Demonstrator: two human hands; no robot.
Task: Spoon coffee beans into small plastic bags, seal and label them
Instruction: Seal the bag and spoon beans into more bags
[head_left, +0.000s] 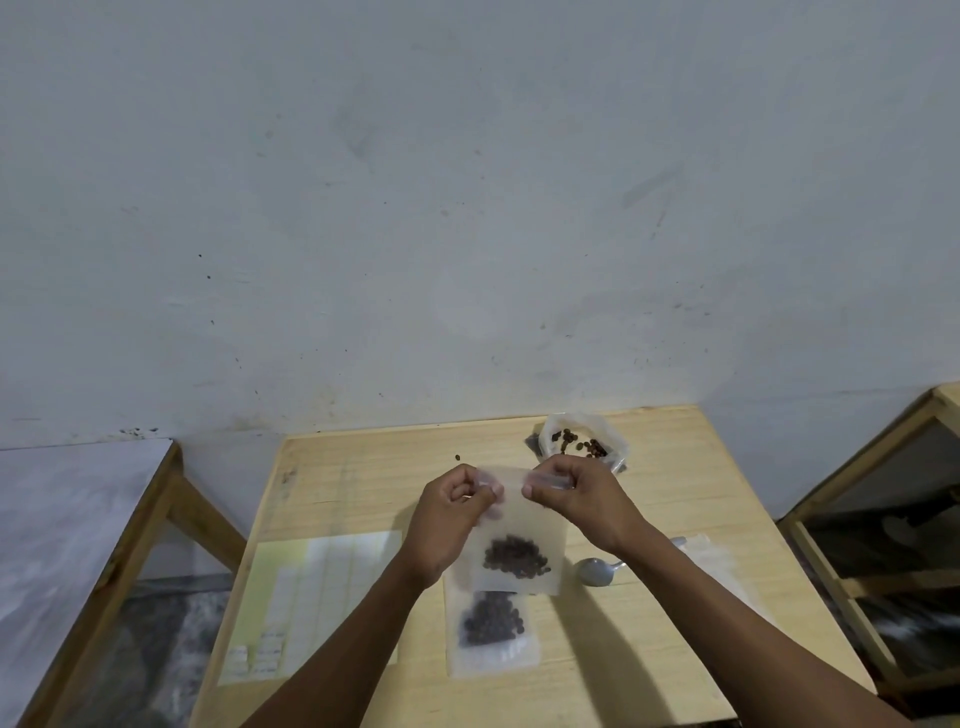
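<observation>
Both forearms reach in from the near edge, over the wooden table (363, 467), and meet above its middle. At their ends, the left hand (451, 512) and the right hand (576, 493) pinch the top strip of a small clear plastic bag (519, 525), one at each upper corner, fingers curled tight on the film. That bag hangs upright between them, with a dark clump of coffee beans (514, 558) settled at its bottom.

Just nearer than the held bag, and partly overlapped by its lower edge, a second filled bag (491, 634) lies flat on the table with its own heap of beans inside. To the right of the held bag, a grey metal spoon (597, 570) rests on the tabletop, its handle running under the right forearm. Farther right, by the same forearm, lies some thin clear plastic, too blurred to say more of it.

Left of the bags, a sheet of labels (311, 603) lies flat near the table's left edge, pale yellow with white rectangles. Beyond the right hand, toward the far edge, an open supply bag of beans (582, 441) sits with its mouth spread. One loose bean (457, 457) lies on the wood, far of the left hand.
</observation>
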